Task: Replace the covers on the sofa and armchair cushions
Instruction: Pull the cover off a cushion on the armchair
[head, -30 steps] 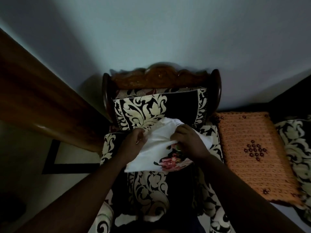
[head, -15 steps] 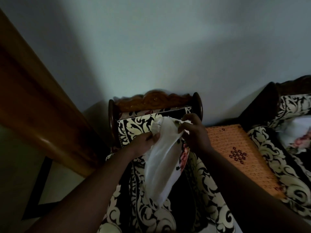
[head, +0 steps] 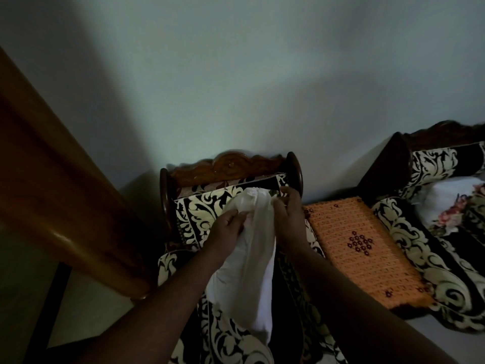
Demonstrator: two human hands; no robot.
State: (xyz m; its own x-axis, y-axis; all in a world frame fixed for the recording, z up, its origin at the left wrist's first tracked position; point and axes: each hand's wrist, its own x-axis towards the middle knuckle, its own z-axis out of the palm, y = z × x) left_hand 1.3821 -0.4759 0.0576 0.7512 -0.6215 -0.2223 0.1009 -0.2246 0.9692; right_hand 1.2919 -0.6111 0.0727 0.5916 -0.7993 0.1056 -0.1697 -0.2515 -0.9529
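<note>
A white cushion cover (head: 249,271) hangs in front of me over the armchair (head: 231,166). My left hand (head: 228,229) grips its upper left edge. My right hand (head: 287,216) pinches the upper right edge near the chair's back. The cover droops down to the black and cream patterned seat (head: 228,342). The patterned back cushion (head: 199,214) stands behind the cover. On the sofa (head: 433,158) at the right lies another white cover with pink flowers (head: 451,203).
An orange crocheted cloth (head: 362,248) covers a low surface between the armchair and the sofa. A thick wooden rail (head: 52,195) slants across the left side. Pale wall fills the upper view. Floor with a dark frame shows at the lower left (head: 55,298).
Both hands have lifted the white cover from the seat up to the chair back, so it now hangs long and vertical. The flowered side has turned out of sight.
</note>
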